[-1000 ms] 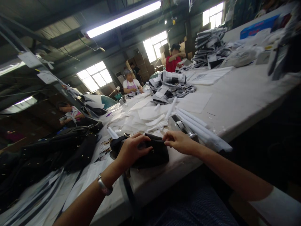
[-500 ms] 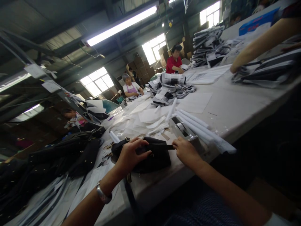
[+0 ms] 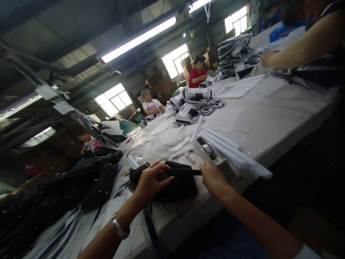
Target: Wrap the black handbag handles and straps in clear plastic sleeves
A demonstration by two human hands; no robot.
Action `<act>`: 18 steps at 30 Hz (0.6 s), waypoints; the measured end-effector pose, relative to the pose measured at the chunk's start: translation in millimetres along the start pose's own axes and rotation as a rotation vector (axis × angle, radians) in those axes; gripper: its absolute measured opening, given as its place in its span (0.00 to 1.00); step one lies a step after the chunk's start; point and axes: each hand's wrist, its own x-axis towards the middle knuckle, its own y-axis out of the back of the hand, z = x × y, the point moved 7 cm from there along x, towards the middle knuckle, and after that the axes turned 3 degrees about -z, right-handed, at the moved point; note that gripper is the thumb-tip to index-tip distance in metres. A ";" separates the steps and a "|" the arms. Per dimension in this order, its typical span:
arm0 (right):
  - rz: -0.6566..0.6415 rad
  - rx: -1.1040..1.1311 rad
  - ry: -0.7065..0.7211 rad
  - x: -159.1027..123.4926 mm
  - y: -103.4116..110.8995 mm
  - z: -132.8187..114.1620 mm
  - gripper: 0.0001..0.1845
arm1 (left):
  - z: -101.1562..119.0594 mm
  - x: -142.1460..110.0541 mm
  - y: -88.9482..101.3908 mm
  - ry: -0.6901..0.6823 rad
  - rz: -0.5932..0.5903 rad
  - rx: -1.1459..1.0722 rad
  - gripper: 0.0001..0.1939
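Observation:
A black handbag (image 3: 178,187) lies on the table's near edge, in front of me. My left hand (image 3: 153,180) grips its top, thumb and fingers curled around the upper edge. Between the finger and thumb of my right hand (image 3: 211,176) is the end of a black strap (image 3: 196,172), stretched out sideways from the bag. Just beyond my right hand stands a tape dispenser (image 3: 208,149). The bag's far left part is partly hidden behind my left hand.
White rolled tubes (image 3: 237,154) lie right of the dispenser. Loose white sheets (image 3: 164,138) and wrapped bags (image 3: 195,102) cover the table (image 3: 258,122) further back. Black bags (image 3: 78,180) are piled at left. A co-worker's arm (image 3: 299,55) reaches in at right; other people work behind.
Both my hands keep their hold on the bag and strap, nearly unmoved. The co-worker's arm at right has shifted up and away, and that person has leaned further into view.

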 end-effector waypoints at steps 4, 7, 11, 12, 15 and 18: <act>0.008 -0.003 -0.004 -1.0 -0.7 3.0 0.20 | -1.6 1.0 0.0 0.015 0.001 0.006 0.10; 0.063 0.016 0.020 -7.7 9.3 -1.8 0.21 | -2.5 -0.3 -0.4 0.030 -0.003 0.017 0.10; 0.168 0.300 0.286 -16.1 28.8 -30.8 0.15 | 2.8 -2.0 0.4 0.062 -0.012 0.032 0.10; 0.160 0.424 0.350 -16.5 30.9 -37.5 0.12 | 4.9 -2.1 0.9 0.071 -0.016 0.035 0.10; 0.070 0.690 0.378 -10.9 26.9 -46.5 0.05 | 7.6 -1.9 2.2 0.119 -0.033 0.024 0.09; 0.021 0.753 0.359 -5.2 22.8 -49.0 0.03 | -0.4 -2.8 4.7 0.239 -0.015 -0.021 0.12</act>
